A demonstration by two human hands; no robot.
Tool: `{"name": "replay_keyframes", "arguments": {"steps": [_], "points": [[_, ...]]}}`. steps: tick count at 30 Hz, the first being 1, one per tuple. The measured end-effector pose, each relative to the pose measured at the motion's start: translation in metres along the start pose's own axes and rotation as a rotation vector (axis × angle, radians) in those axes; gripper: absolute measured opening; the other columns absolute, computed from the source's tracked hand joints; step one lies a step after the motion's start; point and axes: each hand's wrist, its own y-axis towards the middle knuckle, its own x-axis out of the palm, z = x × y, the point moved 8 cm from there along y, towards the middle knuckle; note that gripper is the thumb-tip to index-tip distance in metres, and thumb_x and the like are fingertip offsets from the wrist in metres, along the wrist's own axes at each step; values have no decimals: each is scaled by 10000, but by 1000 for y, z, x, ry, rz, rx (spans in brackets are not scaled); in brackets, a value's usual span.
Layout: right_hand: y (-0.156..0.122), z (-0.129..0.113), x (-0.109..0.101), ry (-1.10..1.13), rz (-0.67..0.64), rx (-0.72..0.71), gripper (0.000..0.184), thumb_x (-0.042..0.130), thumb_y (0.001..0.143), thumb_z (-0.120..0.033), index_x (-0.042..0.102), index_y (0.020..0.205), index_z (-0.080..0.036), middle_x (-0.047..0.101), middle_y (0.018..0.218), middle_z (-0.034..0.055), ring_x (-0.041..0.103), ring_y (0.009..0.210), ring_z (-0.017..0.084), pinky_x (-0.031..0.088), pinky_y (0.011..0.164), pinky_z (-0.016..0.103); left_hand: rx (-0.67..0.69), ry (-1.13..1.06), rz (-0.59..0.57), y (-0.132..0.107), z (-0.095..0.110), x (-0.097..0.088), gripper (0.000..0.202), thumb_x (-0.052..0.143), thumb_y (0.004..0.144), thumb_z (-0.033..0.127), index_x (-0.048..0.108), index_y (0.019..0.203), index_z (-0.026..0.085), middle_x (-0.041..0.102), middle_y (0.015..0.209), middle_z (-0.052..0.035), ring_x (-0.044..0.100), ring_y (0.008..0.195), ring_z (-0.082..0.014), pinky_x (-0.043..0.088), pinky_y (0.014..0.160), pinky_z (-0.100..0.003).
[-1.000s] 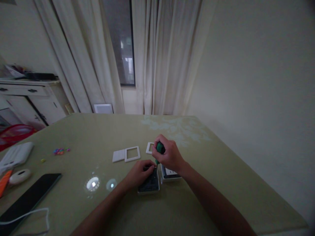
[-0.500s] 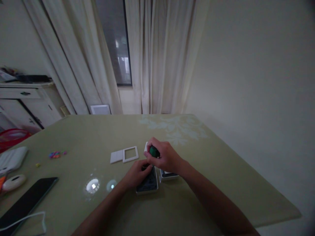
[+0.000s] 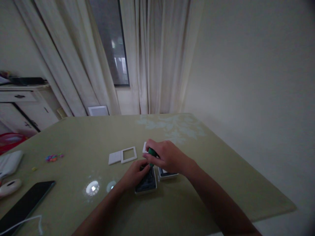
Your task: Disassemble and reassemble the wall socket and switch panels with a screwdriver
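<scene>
My right hand (image 3: 165,155) is closed around a green-handled screwdriver (image 3: 152,154) that points down. Its tip meets the upper part of a wall switch (image 3: 146,184), a white-edged square unit with a dark inner side facing up. My left hand (image 3: 136,173) grips the far left side of that unit, with the thumb and fingers curled near the tip. Partly behind my right wrist is a second similar unit (image 3: 168,174). Beyond my left hand lie a white square frame (image 3: 129,160) and a white plate (image 3: 115,158). Another white piece (image 3: 144,148) is mostly hidden by my right hand.
A black phone-like slab (image 3: 27,205) with a white cable (image 3: 29,217) lies at the left. Nearby are small coloured beads (image 3: 52,158), a white rounded object (image 3: 10,187) and a white case (image 3: 11,163). The table's right edge runs along the wall.
My right hand has tilted slightly, so more of the green handle and its lower end show above the switch. The view has shifted a little to the right.
</scene>
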Motion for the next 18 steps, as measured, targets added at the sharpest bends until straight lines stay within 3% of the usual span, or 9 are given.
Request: {"name": "replay_keyframes", "arguments": {"steps": [8, 13, 16, 18], "points": [[-2, -10, -4, 105, -65, -112, 88, 660, 999, -221, 597, 1060, -231, 723, 942, 19, 651, 800, 186, 403, 694, 264, -16, -5, -1, -1, 0, 0, 409, 551, 1032, 518, 797, 979, 196, 820, 922, -47, 717, 847, -263, 553, 755, -298], [0, 2, -5, -72, 63, 25, 206, 723, 988, -403, 626, 941, -227, 676, 710, 3, 593, 627, 188, 303, 597, 283, -24, 1, 10, 0, -5, 0, 438, 559, 1018, 555, 798, 1016, 187, 828, 994, -81, 725, 909, -290, 567, 821, -331], [1, -4, -2, 91, -34, -99, 79, 646, 1032, -308, 650, 1042, -230, 750, 913, 21, 661, 791, 184, 401, 706, 267, -22, -5, -7, 0, -6, 0, 440, 562, 1009, 556, 802, 1019, 188, 834, 990, -76, 730, 908, -294, 563, 820, -333], [0, -7, -5, 143, -76, -148, 130, 607, 1020, -230, 643, 1145, -216, 758, 1085, 52, 676, 940, 194, 435, 811, 274, -19, -14, -23, 0, -4, 1, 444, 549, 1017, 549, 807, 1013, 187, 834, 973, -70, 729, 893, -287, 557, 807, -326]]}}
